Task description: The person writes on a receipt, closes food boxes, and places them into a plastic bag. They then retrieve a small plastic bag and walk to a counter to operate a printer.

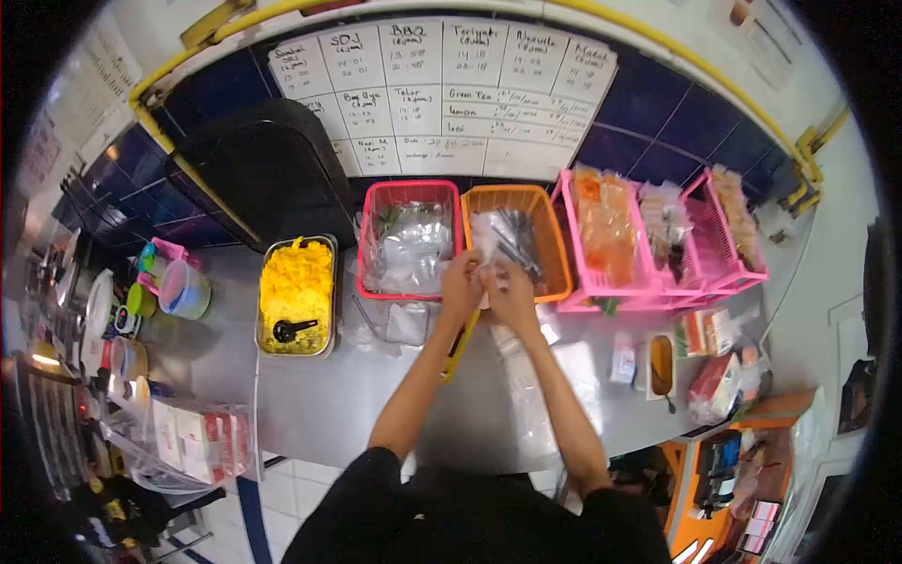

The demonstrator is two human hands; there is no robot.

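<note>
My left hand [460, 288] and my right hand [511, 293] meet at the front edge of the orange basket [562, 273], fingers pinched together on a small clear plastic bag [486, 267]. What the bag holds, if anything, cannot be made out. Inside the orange basket lie black utensils [517, 235] in clear wrapping. Left of it, the red basket [361, 254] holds several clear plastic packets [413, 240]. A yellow strip-like object [457, 355] lies under my left wrist. Clear plastic sleeves [526, 390] are spread below my right forearm.
A metal tray [258, 324] of yellow food [299, 282] with a black scoop [293, 330] stands at left. Pink baskets [620, 299] with packed sachets are at right. Cups [183, 289] stand far left; a brown-filled container [661, 365] sits at right. Behind hangs a handwritten chart [442, 150].
</note>
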